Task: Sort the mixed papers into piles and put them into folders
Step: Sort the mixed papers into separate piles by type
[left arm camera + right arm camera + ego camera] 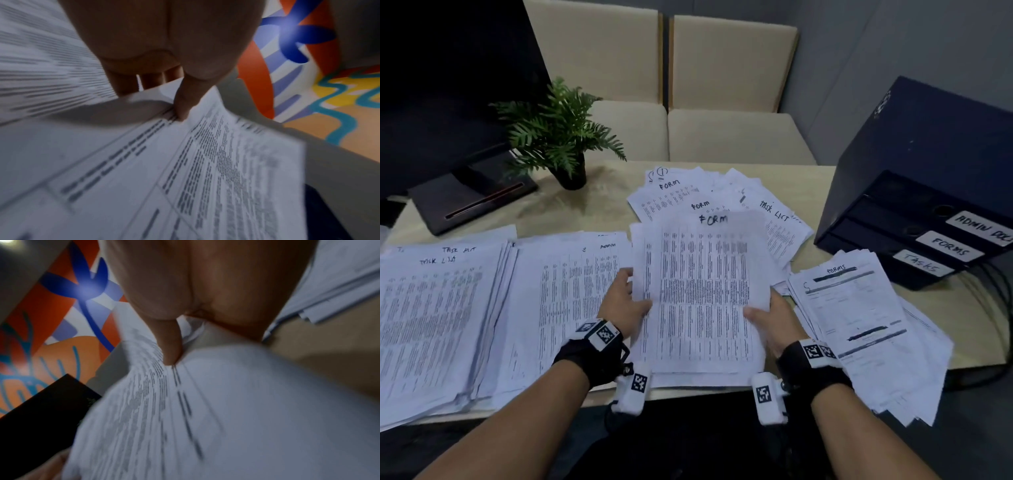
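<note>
Surface (599, 202): sorted piles (438, 308) along the near edge, loose heap (681, 195) toward the far edge. Form sheets (705, 291) are held above the near edge. Left hand (625, 301) and right hand (774, 322) pinch their sides with the fingers (642, 305). Likely risk: a light pinch lets sheets slip and land misfiled.

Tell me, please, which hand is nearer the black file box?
Right. The right hand grips the right edge of the FORM papers, left of the black file box; the left hand grips their left edge, farther away.
</note>
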A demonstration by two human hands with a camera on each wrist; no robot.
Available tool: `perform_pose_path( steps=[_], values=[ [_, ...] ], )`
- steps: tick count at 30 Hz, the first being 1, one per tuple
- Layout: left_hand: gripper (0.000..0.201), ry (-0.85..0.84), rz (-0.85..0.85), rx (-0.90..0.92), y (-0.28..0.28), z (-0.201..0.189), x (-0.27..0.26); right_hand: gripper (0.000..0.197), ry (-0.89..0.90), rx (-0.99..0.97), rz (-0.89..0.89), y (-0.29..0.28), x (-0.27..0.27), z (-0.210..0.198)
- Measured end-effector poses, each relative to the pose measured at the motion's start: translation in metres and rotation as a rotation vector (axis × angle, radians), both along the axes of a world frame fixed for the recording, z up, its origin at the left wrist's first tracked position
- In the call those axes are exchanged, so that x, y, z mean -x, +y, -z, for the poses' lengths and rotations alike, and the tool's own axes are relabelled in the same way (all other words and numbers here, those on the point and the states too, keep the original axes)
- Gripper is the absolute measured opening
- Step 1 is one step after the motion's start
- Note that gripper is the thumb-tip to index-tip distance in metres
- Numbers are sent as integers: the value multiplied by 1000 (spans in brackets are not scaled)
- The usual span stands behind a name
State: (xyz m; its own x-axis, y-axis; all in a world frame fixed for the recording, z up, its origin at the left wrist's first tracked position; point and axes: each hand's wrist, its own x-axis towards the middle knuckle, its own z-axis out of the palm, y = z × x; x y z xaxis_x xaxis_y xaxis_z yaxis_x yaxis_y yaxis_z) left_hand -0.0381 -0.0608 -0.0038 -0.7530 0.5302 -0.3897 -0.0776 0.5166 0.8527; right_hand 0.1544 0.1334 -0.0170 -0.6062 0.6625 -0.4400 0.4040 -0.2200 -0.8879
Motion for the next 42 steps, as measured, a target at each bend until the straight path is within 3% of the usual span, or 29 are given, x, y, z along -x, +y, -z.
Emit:
perform_pose_path(
  steps=[3, 6, 9, 12, 17, 21, 26, 30, 34, 39, 42],
  values=[
    [42, 87, 20, -128, 3, -12, 5, 48, 43, -83, -18, 5, -3, -7],
    [39, 122, 35, -255, 6, -21, 4, 30, 54, -64, 48, 3, -3, -23],
    [40, 109, 18, -321, 3, -20, 1, 27, 91, -93, 92, -3, -6, -27],
    [43, 55, 26, -283, -3, -12, -12, 28, 47, -154, 56, -14, -10, -20],
    [24, 100, -26, -181, 6, -15, -20, 31, 37, -187, 27, -14, -3, -13],
    [30, 176, -116, -98, 8, -20, -3, 34, -113, -262, -84, 21, 10, -13],
    [29, 151, -279, 41, -6, -2, 8, 29, -263, -363, -128, 68, 29, -4],
    [23, 122, -336, 109, -14, 11, 5, 52, -559, -513, -181, 92, 54, 11],
    [37, 81, -355, 142, -8, 15, 3, 64, -792, -591, -208, 95, 74, 21],
    [51, 8, -369, 155, -5, 23, 7, 73, -896, -611, -196, 87, 77, 32],
    [50, 3, -359, 179, -6, 27, 11, 64, -877, -563, -164, 90, 76, 35]
  ],
)
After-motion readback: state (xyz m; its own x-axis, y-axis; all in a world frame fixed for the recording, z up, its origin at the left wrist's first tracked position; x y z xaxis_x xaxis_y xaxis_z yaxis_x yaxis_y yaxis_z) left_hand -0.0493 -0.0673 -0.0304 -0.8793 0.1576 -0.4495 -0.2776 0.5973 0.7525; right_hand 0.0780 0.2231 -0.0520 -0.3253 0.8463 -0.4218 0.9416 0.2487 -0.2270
